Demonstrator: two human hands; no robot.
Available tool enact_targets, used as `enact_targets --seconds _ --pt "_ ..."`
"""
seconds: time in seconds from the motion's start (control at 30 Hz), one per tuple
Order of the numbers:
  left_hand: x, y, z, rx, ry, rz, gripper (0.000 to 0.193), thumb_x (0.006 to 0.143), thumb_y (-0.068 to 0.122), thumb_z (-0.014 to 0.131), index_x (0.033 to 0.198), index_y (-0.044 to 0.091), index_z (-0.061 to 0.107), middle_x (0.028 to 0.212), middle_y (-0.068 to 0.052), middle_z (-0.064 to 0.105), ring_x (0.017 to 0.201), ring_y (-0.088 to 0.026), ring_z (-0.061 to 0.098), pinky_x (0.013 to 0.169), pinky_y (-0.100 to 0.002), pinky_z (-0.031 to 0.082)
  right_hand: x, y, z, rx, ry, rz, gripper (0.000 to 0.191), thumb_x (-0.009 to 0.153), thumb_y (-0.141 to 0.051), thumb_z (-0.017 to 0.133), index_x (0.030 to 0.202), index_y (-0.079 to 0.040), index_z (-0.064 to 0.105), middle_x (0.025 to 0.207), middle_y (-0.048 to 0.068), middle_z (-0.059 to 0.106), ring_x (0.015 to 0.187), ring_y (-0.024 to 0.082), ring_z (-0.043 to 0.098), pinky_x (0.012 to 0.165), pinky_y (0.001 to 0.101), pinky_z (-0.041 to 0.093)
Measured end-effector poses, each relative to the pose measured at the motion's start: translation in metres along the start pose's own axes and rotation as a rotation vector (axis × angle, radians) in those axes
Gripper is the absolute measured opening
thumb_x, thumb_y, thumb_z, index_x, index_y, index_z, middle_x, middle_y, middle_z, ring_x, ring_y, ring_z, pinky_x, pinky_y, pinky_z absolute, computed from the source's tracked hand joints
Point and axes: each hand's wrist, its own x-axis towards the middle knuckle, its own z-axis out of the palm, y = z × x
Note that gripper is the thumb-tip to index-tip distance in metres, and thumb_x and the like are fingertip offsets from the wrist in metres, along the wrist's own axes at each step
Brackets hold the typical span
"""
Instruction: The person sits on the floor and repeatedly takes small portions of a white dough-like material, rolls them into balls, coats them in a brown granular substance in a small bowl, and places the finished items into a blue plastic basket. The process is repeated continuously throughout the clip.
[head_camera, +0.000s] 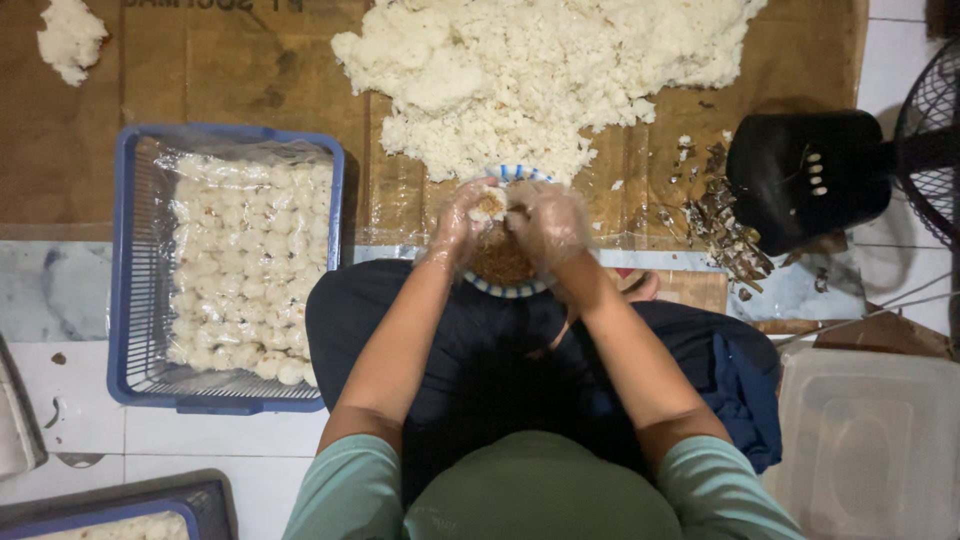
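- Far to the left of my left hand, at the top corner, I see one small lump of white rice (70, 38) lying on the brown cardboard (240, 90).
- Nearer my left hand, just beside that forearm, stands one blue basket (128, 260) lined with clear plastic and filled with rows of small white rice balls (250, 270) — too many and too close-packed for me to count.
- Below it, at the bottom edge, I make out the corner of a second blue tray (120, 505) with more white rice in it.
- My left hand (468, 222) wears a clear plastic glove; its fingers are curled and pinching a small portion of rice with brown filling on it.
- Directly under both hands sits one blue-and-white striped bowl (512, 288) holding brown filling (500, 262).
- My right hand (548, 222), gloved too, is cupped and pressed against the left, fingertips touching the same portion.
- Beyond both hands spreads one big heap of cooked white rice (540, 70) on the cardboard.
- To the right of my right hand lies a scatter of brown scraps (725, 230), then one black fan (810, 175), its base by the scraps.
- Lower right, near my right elbow, sits one clear plastic lid (870, 440).
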Motion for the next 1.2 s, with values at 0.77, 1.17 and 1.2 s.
enact_targets --seconds 0.77,1.17,1.2 --pt "0.0 -0.003 0.001 -0.054 0.046 -0.195 0.084 0.098 0.073 0.034 0.132 0.001 0.062 0.122 -0.018 0.068 0.113 -0.03 0.065 0.1 -0.043 0.054 -0.02 -0.031 0.075 -0.149 0.136 -0.137 0.044 0.08 -0.017 0.068 0.12 -0.001 0.066 0.125 0.023 0.068 0.119 0.04 0.063 0.101 0.0489 0.048" --pt "0.029 -0.018 -0.004 0.151 -0.019 -0.021 0.088 0.093 0.074 0.037 0.155 0.011 0.038 0.137 -0.013 0.053 0.116 -0.024 0.058 0.096 -0.039 0.051 0.019 0.048 0.058 -0.08 -0.366 0.07 0.023 0.1 -0.026 0.058 0.116 -0.015 0.071 0.108 0.015 0.069 0.1 0.034 0.067 0.079 0.0465 0.055" --pt "0.031 -0.019 -0.003 0.092 -0.052 0.024 0.086 0.099 0.072 0.04 0.154 0.006 0.043 0.128 -0.017 0.057 0.107 -0.027 0.059 0.09 -0.04 0.052 0.024 0.051 0.056 -0.062 -0.332 0.078 0.022 0.102 -0.027 0.057 0.115 -0.017 0.071 0.107 0.015 0.069 0.099 0.033 0.067 0.077 0.0463 0.056"
